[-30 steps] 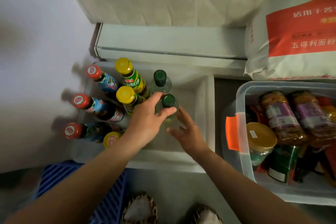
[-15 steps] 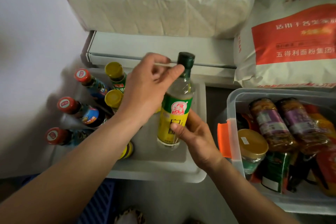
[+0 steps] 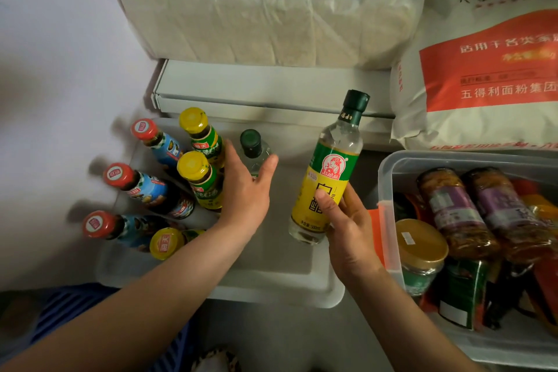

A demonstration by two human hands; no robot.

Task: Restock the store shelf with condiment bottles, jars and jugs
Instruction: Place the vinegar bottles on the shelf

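The right hand (image 3: 347, 229) grips a clear vinegar bottle (image 3: 327, 169) by its lower body, thumb across the label front and fingers curled behind. The bottle is held tilted, its dark green screw cap leaning toward the flour sack, above the right part of a shallow grey plastic tray (image 3: 271, 287). The liquid is colourless. The label is green above with a red-and-white figure emblem, and yellow below with large black characters, partly covered by the thumb.

The left hand (image 3: 244, 190) is spread, thumb and fingers straight, reaching to a second green-capped bottle (image 3: 253, 149) standing in the tray; the thumb tip lies against its shoulder. Contact by the other fingers cannot be confirmed.

Left of that hand stand yellow-capped bottles (image 3: 197, 142) with green labels, and red-capped bottles (image 3: 142, 184) with dark contents and blue labels. One yellow cap near the tray front bears red characters.

Right of the tray is a translucent plastic bin (image 3: 389, 208) with an orange latch, holding jars laid on their sides with purple labels (image 3: 453, 208) and a gold-lidded jar (image 3: 421, 248). Behind it rests a white woven flour sack (image 3: 483, 69) with an orange panel reading "五得利面粉集团". A flat white carton (image 3: 271, 84) lies behind the tray, with plastic-wrapped white packs (image 3: 256, 18) above.
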